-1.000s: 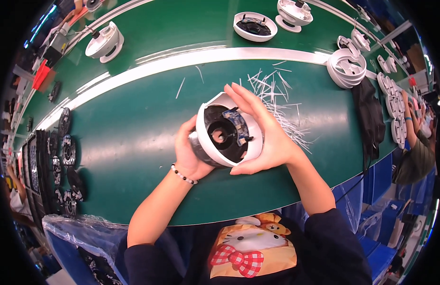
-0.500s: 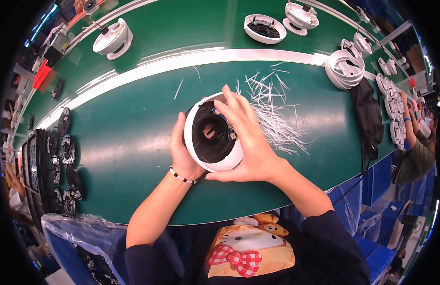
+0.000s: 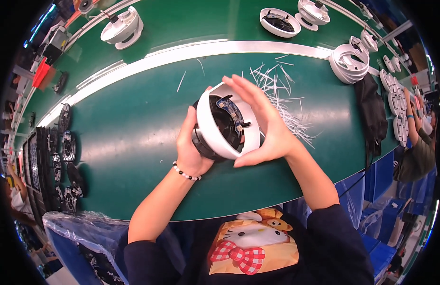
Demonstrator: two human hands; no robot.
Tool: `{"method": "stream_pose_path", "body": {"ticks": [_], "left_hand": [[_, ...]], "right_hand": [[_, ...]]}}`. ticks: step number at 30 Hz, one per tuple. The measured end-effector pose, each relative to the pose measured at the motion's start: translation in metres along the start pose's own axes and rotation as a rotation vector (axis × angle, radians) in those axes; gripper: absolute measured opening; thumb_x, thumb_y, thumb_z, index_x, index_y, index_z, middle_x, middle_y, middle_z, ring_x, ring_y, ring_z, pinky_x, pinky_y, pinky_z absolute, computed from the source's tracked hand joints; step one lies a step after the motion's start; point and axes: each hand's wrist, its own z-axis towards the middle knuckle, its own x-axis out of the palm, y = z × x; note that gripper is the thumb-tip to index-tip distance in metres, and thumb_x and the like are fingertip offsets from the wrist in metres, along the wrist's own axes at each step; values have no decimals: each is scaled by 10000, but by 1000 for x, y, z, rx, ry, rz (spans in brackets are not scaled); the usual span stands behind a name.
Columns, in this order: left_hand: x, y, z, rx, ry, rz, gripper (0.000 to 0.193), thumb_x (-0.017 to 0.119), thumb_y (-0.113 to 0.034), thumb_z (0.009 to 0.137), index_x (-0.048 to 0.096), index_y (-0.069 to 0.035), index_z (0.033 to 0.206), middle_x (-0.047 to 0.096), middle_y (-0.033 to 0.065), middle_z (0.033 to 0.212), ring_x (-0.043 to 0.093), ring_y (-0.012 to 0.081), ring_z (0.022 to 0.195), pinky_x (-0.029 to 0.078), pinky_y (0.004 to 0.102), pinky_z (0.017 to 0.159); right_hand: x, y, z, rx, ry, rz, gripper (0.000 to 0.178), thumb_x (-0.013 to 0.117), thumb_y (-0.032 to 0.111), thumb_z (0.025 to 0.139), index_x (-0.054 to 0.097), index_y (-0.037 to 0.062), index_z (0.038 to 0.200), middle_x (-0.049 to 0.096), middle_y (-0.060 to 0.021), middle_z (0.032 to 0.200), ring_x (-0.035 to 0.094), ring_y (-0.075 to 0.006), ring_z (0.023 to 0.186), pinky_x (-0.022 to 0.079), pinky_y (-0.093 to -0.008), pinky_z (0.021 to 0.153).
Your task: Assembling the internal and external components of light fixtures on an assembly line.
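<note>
Above the middle of the table I hold a white round housing ring joined with a black round part. The ring is tilted, its opening turned to the right. Inside it show a curved blue circuit board and two black prongs. My left hand is closed around the black part from the left and below; some of its fingers are hidden behind it. My right hand grips the ring's right side, thumb at the lower edge and fingers along the upper edge.
White strips lie scattered beyond my right hand. Stacked white rings and a black bag are at right. Black round parts stand at left. Across a white rail, white assemblies rest on the green surface. Another person works far right.
The housing has turned so its opening faces right, showing more of the circuit board and the black part behind. Both hands moved slightly right and away; my right fingers shifted to the ring's outer edge.
</note>
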Motion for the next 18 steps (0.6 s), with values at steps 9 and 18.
{"method": "stream_pose_path", "body": {"ticks": [9,18], "left_hand": [[-9,-6,-4,-46,207,-84,829,189,-700,765,283,-69,1294,360,113,1278,382,240,1160,323,382,970],[-14,1,0,-40,263,108,814,439,-615,756,223,-62,1312,372,119,1258,399,230,1145,363,369,944]], "right_hand": [[25,10,-2,-73,-34,-503,1143,824,435,395,250,39,1300,213,-226,1347,183,-357,1263,194,-452,1000],[23,17,-5,-5,-109,-714,1118,800,469,391,280,-11,1258,306,-225,1287,325,-374,1149,289,-440,944]]}}
